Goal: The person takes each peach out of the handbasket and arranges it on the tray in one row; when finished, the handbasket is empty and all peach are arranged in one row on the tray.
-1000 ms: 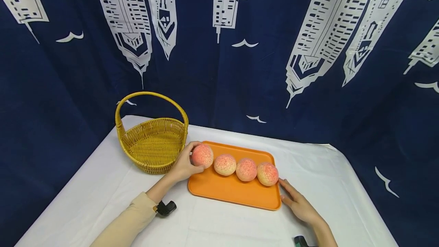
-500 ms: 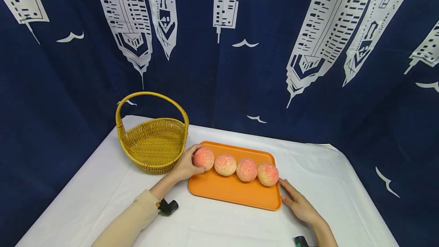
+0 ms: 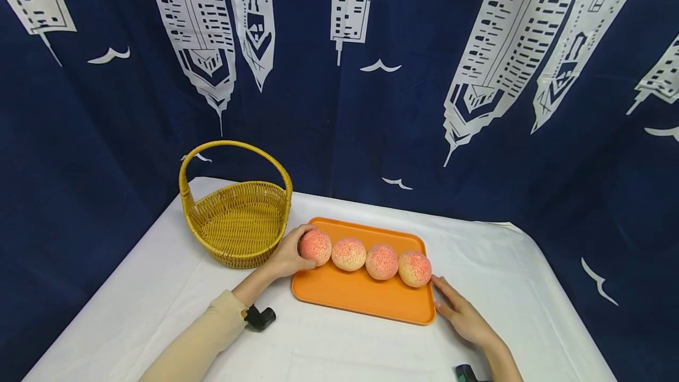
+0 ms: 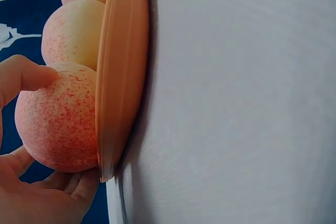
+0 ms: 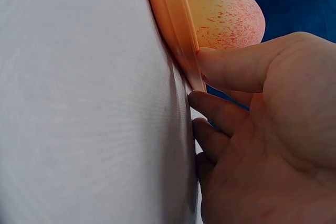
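Note:
Four-in-a-row is avoided here: several pink-and-yellow peaches sit side by side on an orange tray. My left hand grips the leftmost peach, thumb on the near side and fingers round the far side. In the left wrist view that peach rests right at the tray's rim, beside a second peach. My right hand lies at the tray's right end with fingers loosely extended. In the right wrist view its thumb touches the tray rim, close to the rightmost peach.
A yellow wicker basket with a tall arched handle stands left of the tray, close to my left hand. White cloth covers the table. Behind it hangs a dark blue curtain printed with white buildings and birds.
My left hand has come down slightly with the leftmost peach, which now sits lower and in line with the others on the tray. My right hand has stayed in place.

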Action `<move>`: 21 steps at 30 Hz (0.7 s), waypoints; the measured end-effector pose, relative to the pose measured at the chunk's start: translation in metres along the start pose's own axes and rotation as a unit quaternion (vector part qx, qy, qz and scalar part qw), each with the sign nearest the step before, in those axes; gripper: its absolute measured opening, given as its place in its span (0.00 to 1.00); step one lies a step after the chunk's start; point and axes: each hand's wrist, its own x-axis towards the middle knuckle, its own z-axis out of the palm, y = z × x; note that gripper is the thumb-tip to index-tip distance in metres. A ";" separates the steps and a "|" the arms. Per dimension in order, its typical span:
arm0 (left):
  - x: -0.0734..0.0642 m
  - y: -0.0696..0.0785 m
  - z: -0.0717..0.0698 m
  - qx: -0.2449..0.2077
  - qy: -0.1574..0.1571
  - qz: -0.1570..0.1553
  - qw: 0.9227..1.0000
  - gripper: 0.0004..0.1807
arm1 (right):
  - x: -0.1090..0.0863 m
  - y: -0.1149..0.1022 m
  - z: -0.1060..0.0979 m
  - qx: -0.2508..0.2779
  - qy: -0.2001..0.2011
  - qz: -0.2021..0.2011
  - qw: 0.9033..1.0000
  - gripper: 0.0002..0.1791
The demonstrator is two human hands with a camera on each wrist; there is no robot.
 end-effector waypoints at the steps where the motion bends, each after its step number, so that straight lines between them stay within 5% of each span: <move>1: 0.000 0.000 0.000 0.002 0.001 -0.001 1.000 0.43 | 0.000 0.000 0.000 0.000 -0.001 0.000 1.000 0.33; 21: -0.002 -0.001 -0.002 0.018 -0.001 0.001 1.000 0.44 | 0.000 0.000 0.000 -0.002 -0.007 0.006 1.000 0.33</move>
